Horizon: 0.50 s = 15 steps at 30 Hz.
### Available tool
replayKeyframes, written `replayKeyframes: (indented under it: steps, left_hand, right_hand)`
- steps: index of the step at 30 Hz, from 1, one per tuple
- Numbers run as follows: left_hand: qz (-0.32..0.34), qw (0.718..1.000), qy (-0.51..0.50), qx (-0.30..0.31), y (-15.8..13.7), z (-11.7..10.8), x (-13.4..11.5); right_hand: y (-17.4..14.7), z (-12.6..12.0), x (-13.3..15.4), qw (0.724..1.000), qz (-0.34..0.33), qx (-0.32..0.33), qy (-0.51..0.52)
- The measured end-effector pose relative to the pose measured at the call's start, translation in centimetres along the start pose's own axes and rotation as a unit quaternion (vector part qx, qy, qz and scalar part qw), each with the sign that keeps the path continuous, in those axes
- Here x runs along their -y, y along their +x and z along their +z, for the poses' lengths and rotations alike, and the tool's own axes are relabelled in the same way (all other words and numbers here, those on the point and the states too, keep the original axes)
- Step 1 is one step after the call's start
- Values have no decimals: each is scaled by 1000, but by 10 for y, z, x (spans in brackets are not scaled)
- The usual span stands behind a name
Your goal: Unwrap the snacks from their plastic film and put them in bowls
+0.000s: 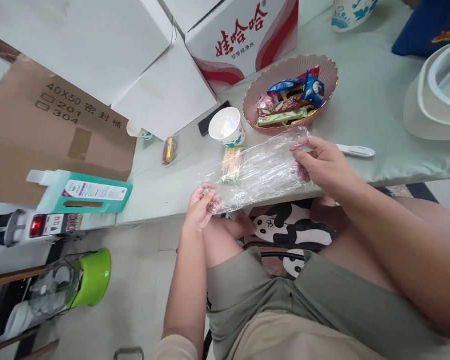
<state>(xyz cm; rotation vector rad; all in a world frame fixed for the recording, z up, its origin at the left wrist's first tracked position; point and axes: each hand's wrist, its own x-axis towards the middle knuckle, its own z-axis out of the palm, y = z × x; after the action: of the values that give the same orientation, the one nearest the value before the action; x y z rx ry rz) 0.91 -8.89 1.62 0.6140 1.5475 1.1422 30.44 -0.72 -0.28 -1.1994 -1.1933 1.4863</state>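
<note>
A sheet of clear plastic film (264,172) is stretched between my two hands over the front edge of the table. My left hand (202,204) pinches its left end, and my right hand (320,162) grips the right end. Through and beside the film shows a small wrapped snack (232,162) lying on the table. Just behind it stands a white paper cup (227,126) with a blue-green pattern. A pink scalloped bowl (253,102) of wrapped snacks sits beyond my right hand. Partly behind that hand lies a white utility knife (356,150).
A white and red carton (243,45) stands at the back. On the left are a cardboard box (48,130) and a bottle of green liquid (108,192). A small packaged item (169,150) and a dark phone-like slab (206,125) lie nearby. White containers (420,110) stand at right.
</note>
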Motion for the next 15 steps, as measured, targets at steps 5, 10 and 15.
replayKeyframes:
  steps: [5, 10, 15]
  left_hand:
    - [39, 999, -16, 13, 0, -9, -6]
    - [83, 996, -32, 22, 3, -15, -9]
    - [76, 996, -31, 31, 5, -16, -19]
  right_hand:
    - [1, 0, -1, 997, -23, 13, 70]
    - [3, -3, 0, 993, -32, 29, 111]
    - [2, -9, 3, 994, -15, 66, 81]
